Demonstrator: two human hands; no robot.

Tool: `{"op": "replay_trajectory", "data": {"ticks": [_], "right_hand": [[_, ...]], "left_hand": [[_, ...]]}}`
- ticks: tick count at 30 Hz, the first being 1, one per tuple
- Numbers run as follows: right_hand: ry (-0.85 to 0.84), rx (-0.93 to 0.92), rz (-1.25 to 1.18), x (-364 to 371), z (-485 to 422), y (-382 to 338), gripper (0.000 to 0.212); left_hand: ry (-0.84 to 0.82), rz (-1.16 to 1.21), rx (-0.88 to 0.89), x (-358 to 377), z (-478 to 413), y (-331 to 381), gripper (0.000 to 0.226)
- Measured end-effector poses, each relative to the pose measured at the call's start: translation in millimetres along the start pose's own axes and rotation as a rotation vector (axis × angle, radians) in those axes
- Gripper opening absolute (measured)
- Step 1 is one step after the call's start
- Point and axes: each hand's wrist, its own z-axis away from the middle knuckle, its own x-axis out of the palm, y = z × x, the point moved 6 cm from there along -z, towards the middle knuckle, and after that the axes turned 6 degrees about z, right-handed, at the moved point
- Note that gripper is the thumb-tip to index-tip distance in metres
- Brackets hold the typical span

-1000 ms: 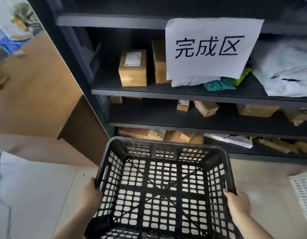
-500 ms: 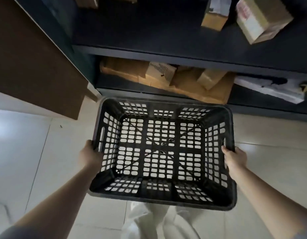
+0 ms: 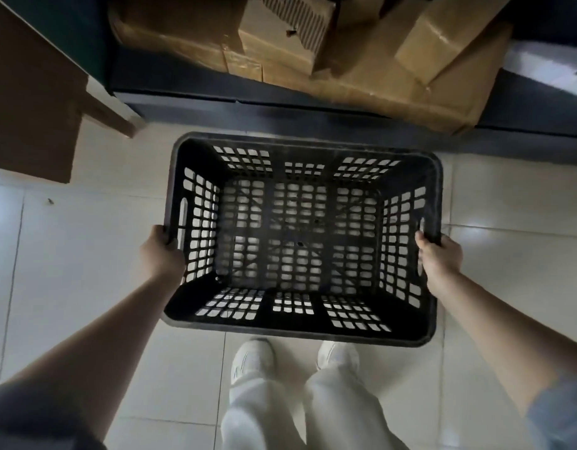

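Black crate (image 3: 326, 329), empty: held over tiled floor (image 3: 69, 254) w/ L hand (image 3: 160, 254) and R hand (image 3: 439, 254) gripping side rims, just before bottom shelf (image 3: 280, 99) of boxes (image 3: 280, 43). Best lowered level, both ends together, fingers clear of underside.

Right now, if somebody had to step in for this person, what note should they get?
Left hand grips the left rim of the black basket; right hand grips the right rim.
Basket is empty, held over the tiled floor in front of the cardboard boxes on the bottom shelf.
Done: nothing loaded. Left: probably set it down or fill it.
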Motion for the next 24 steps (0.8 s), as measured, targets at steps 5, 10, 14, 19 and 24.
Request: {"op": "replay_trajectory", "data": {"ticks": [5,10,14,19,24], "right_hand": [[0.021,-0.017,0.026,7,-12,9,0.021],[-0.066,-0.015,0.212,3,4,-16,0.048],[-0.147,-0.036,0.318,-15,34,-49,0.09],[-0.132,-0.171,0.337,-79,99,-114,0.093],[-0.037,-0.344,0.298,-191,185,-196,0.083]], "left_hand": [[0.016,-0.116,0.007,12,-5,-9,0.032],[-0.029,-0.189,-0.01,11,-6,5,0.041],[-0.05,-0.163,0.084,-5,24,49,0.051],[-0.145,-0.136,0.253,-44,92,143,0.055],[-0.207,-0.138,0.459,-125,170,270,0.054]]}}
